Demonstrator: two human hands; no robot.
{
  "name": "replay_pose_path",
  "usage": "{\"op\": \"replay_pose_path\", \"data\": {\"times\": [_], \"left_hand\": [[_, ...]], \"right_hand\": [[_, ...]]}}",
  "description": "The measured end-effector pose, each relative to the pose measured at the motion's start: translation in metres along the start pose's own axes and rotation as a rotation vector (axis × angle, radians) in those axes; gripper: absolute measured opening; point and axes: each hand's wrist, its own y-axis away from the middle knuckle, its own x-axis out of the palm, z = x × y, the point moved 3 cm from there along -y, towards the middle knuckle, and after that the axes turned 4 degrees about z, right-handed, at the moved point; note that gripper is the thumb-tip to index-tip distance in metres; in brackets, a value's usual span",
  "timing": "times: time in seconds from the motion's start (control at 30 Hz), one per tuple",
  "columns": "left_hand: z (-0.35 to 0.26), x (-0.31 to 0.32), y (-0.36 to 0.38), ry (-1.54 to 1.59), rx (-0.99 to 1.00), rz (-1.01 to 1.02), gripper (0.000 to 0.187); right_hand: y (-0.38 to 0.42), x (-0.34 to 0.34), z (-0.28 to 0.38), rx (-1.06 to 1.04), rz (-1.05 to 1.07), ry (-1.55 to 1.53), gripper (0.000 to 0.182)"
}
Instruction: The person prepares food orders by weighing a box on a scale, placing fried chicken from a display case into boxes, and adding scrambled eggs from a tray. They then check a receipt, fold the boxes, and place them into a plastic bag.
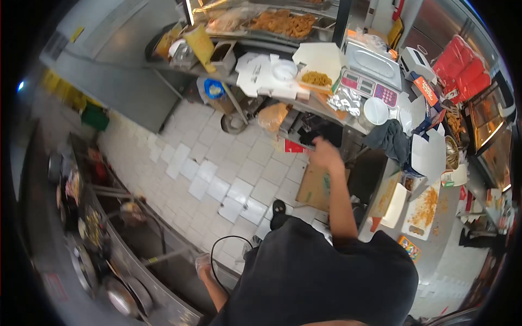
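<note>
My right hand (326, 156) reaches forward to the front edge of an under-counter shelf (321, 133) with dark things on it. Its fingers are blurred, so what they hold, if anything, does not show. Just left of that hand is a red card or packet (294, 146). Low at my left side, my left hand (203, 266) is by the edge of the steel counter, with clear plastic over it, perhaps a glove. How its fingers are set cannot be made out. A black cable (213, 255) loops beside it.
Ahead, the counter carries an open box of food (316, 79), a scale (370, 84), foil (345, 101) and a white tub (376, 111). A cardboard box (314, 187) stands below. Pans (120, 296) line the left; a crumb-covered board (423, 211) lies right.
</note>
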Motion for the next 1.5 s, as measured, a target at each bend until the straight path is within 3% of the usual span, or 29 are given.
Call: {"op": "replay_pose_path", "data": {"times": [0.03, 0.07, 0.1, 0.13, 0.2, 0.23, 0.27, 0.3, 0.33, 0.37, 0.4, 0.5, 0.53, 0.6, 0.7, 0.73, 0.77, 0.87, 0.93, 1.0, 1.13, 1.17, 1.2, 1.27, 1.33, 1.4, 1.47, 1.5], "left_hand": [[-0.001, 0.000, -0.056, -0.002, 0.161, 0.076, 0.023], [-0.033, -0.006, -0.073, -0.015, 0.176, 0.082, 0.023], [-0.067, -0.007, -0.085, 0.180, 0.178, 0.095, 0.025], [-0.101, -0.008, -0.095, 0.378, 0.171, 0.113, 0.027], [-0.183, -0.008, -0.108, 0.301, 0.289, 0.110, 0.028], [-0.222, -0.008, -0.113, 0.233, 0.406, 0.088, 0.029], [-0.257, -0.004, -0.116, 0.229, 0.411, 0.108, 0.029], [-0.294, 0.004, -0.118, 0.261, 0.391, 0.154, 0.030], [-0.335, 0.013, -0.120, 0.295, 0.374, 0.199, 0.031], [-0.374, 0.020, -0.122, 0.238, 0.302, 0.232, 0.030], [-0.402, 0.035, -0.142, 0.231, 0.312, 0.250, 0.030], [-0.485, 0.068, -0.197, 0.329, 0.587, 0.281, 0.026], [-0.518, 0.079, -0.210, 0.338, 0.668, 0.286, 0.025], [-0.581, 0.097, -0.243, 0.192, 0.784, 0.280, 0.023], [-0.689, 0.104, -0.232, 0.188, 0.678, 0.374, 0.019], [-0.720, 0.109, -0.231, 0.307, 0.805, 0.432, 0.016], [-0.752, 0.112, -0.227, 0.431, 0.931, 0.494, 0.013], [-0.830, 0.116, -0.190, 0.439, 0.931, 0.599, 0.009], [-0.864, 0.128, -0.178, 0.414, 0.957, 0.687, 0.008], [-0.903, 0.116, -0.109, 0.222, 1.297, 0.688, 0.007], [-0.916, 0.114, -0.038, 0.212, 1.463, 0.823, 0.008], [-0.917, 0.122, -0.024, 0.249, 1.348, 0.923, 0.009], [-0.918, 0.133, -0.010, 0.282, 1.227, 1.017, 0.011], [-0.924, 0.163, 0.017, 0.276, 1.182, 1.073, 0.012], [-0.934, 0.191, 0.051, 0.264, 1.130, 1.125, 0.012], [-0.948, 0.220, 0.101, 0.084, 1.303, 1.199, 0.014], [-0.958, 0.248, 0.143, -0.109, 1.150, 1.390, 0.020], [-0.965, 0.263, 0.161, -0.118, 1.139, 1.383, 0.020]], "right_hand": [[-0.042, -0.021, -0.008, 0.038, -0.122, -0.027, 0.053], [-0.068, -0.052, -0.005, 0.021, -0.311, -0.080, 0.055], [-0.108, -0.070, -0.017, 0.117, -0.346, -0.008, 0.058], [-0.140, -0.086, -0.027, 0.089, -0.496, -0.135, 0.062], [-0.186, -0.111, -0.030, 0.049, -0.518, -0.022, 0.069], [-0.217, -0.110, -0.044, 0.178, -0.564, -0.091, 0.073], [-0.237, -0.111, -0.056, 0.306, -0.613, -0.162, 0.076], [-0.248, -0.115, -0.059, 0.268, -0.545, -0.207, 0.078], [-0.288, -0.101, -0.094, 0.127, -0.614, -0.072, 0.072], [-0.301, -0.100, -0.102, 0.150, -0.633, -0.062, 0.064], [-0.302, -0.099, -0.102, 0.177, -0.647, -0.053, 0.056], [-0.289, -0.116, -0.093, 0.212, -0.662, -0.114, 0.041], [-0.285, -0.122, -0.092, 0.131, -0.745, -0.071, 0.033], [-0.270, -0.137, -0.090, 0.178, -0.799, -0.060, 0.037], [-0.248, -0.172, -0.110, 0.259, -0.747, -0.006, 0.044], [-0.237, -0.185, -0.122, 0.266, -0.713, -0.037, 0.048], [-0.228, -0.193, -0.151, 0.241, -0.765, -0.146, 0.048], [-0.188, -0.231, -0.137, 0.271, -0.849, -0.610, 0.048], [-0.163, -0.260, -0.165, 0.434, -0.910, -0.343, 0.042], [-0.150, -0.282, -0.248, 0.495, -0.967, -0.357, 0.043], [-0.176, -0.300, -0.323, 0.581, -0.998, -0.300, 0.042], [-0.180, -0.315, -0.257, 0.625, -0.938, -0.346, 0.045], [-0.201, -0.312, -0.294, 0.555, -0.898, -0.468, 0.050], [-0.238, -0.310, -0.337, 0.526, -0.876, -0.264, 0.055], [-0.264, -0.316, -0.343, 0.538, -0.811, -0.223, 0.055], [-0.282, -0.325, -0.347, 0.549, -0.739, -0.179, 0.056], [-0.288, -0.333, -0.352, 0.626, -0.759, -0.162, 0.056], [-0.289, -0.339, -0.352, 0.627, -0.747, -0.172, 0.056]]}}
